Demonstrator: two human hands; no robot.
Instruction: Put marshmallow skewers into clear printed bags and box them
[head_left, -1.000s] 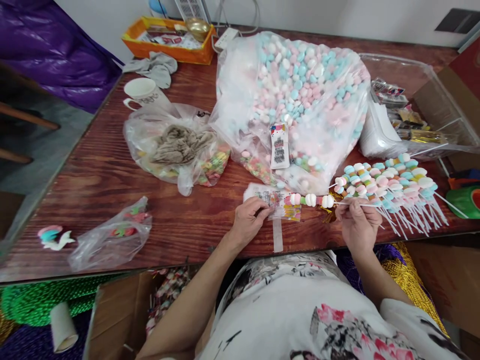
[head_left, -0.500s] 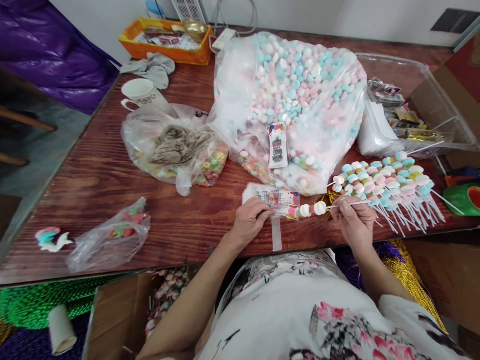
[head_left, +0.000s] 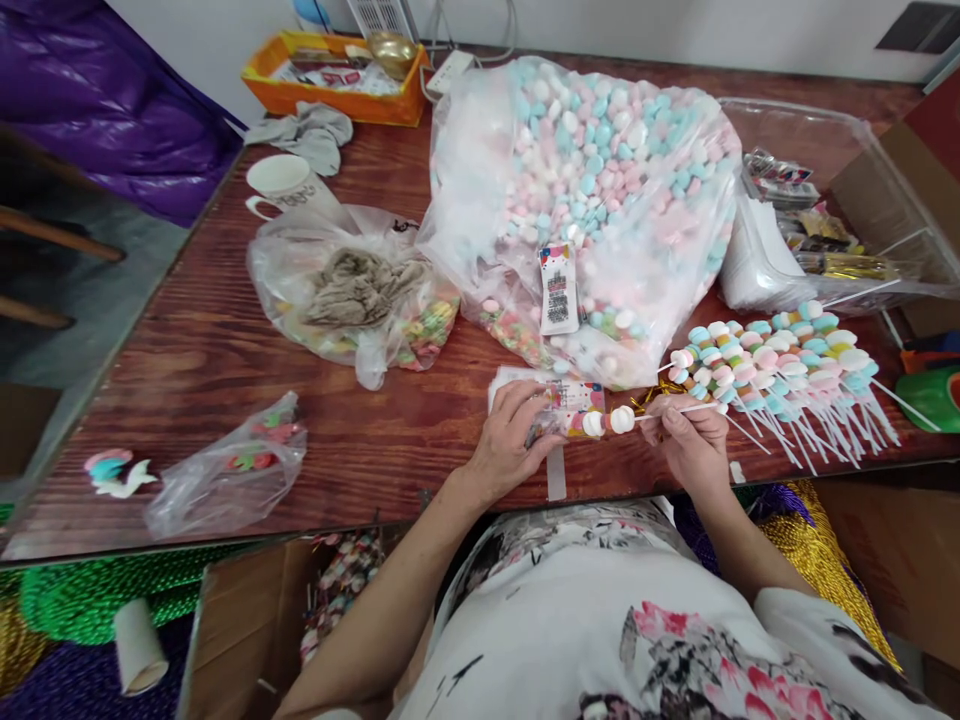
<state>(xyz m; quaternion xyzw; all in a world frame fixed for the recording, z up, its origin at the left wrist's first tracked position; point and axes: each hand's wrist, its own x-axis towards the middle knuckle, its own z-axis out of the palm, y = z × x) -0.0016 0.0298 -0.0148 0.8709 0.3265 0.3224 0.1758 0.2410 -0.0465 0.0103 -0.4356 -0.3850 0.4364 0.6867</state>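
A marshmallow candy skewer (head_left: pixel 619 420) with white and coloured pieces lies low over the table's front, its far end inside a printed clear bag (head_left: pixel 576 405). My right hand (head_left: pixel 686 440) pinches the skewer's white stick between thumb and fingers. My left hand (head_left: pixel 514 430) lies over the bag, thumb and fingers around its left part; their tips partly hide the bag and the candy in it. Under that hand is a stack of similar bags (head_left: pixel 501 378). Gold twist ties (head_left: pixel 651 396) lie beside my right hand.
Finished-looking skewers (head_left: pixel 787 370) are heaped at right, near a clear bin (head_left: pixel 847 120) and green tape (head_left: pixel 930 400). Behind stands a large marshmallow bag (head_left: pixel 480 150). A gummy bag with a cloth (head_left: pixel 360 290), a mug (head_left: pixel 289 185) and a small bag (head_left: pixel 232 470) are left.
My right hand has moved left with the stick, and the skewer has slid further into the bag. The left hand's fingers have gone from a pinch to a wider spread over the bag.
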